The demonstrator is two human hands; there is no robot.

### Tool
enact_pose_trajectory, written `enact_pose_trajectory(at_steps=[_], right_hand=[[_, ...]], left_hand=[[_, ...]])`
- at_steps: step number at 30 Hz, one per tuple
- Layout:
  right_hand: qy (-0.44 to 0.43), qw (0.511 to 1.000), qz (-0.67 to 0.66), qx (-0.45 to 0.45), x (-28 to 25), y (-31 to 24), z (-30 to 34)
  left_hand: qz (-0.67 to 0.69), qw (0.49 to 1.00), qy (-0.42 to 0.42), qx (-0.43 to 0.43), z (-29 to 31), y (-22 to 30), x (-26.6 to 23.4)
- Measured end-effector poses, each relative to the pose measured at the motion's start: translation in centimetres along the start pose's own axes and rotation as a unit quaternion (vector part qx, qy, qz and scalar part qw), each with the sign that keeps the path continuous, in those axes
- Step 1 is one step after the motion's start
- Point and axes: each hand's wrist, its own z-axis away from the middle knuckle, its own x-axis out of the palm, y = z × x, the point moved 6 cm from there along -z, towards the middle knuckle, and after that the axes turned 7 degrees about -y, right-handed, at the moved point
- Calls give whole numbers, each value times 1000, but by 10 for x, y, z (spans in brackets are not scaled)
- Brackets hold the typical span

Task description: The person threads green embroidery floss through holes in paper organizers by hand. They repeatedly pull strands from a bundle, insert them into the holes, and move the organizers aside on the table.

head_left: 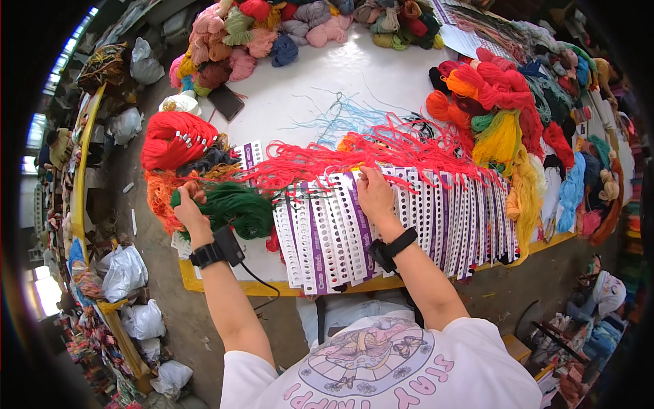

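Grey-brown floor, bright windows (far left)

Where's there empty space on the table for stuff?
The white tabletop is bare between the black phone and blue threads, reaching back to the far yarn piles. It's crowded along the near side: red threads, punched cards, green yarn.

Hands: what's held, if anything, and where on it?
Left hand: the dark green skein of yarn, gripped at its left end. Right hand: at the upper edge of the white-and-purple punched cards; whether it pinches anything can't be told.
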Motion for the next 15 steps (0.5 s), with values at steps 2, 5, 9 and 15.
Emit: enact_pose_trajectory(at_steps=[2, 5, 9, 15], right_hand=[[14, 999, -9, -32, -6, -11, 3], [17, 996, -53, -74, -23, -63, 13], [-184, 876, -446, -16, -14, -99, 24], [-196, 884, -425, 7, -24, -88, 25]], left_hand=[[-115, 990, -85, 11, 31, 11, 32], [-7, 913, -400, -78, 111, -4, 116], [141, 854, -465, -184, 180, -10, 174], [126, 846, -480, -197, 199, -16, 193]])
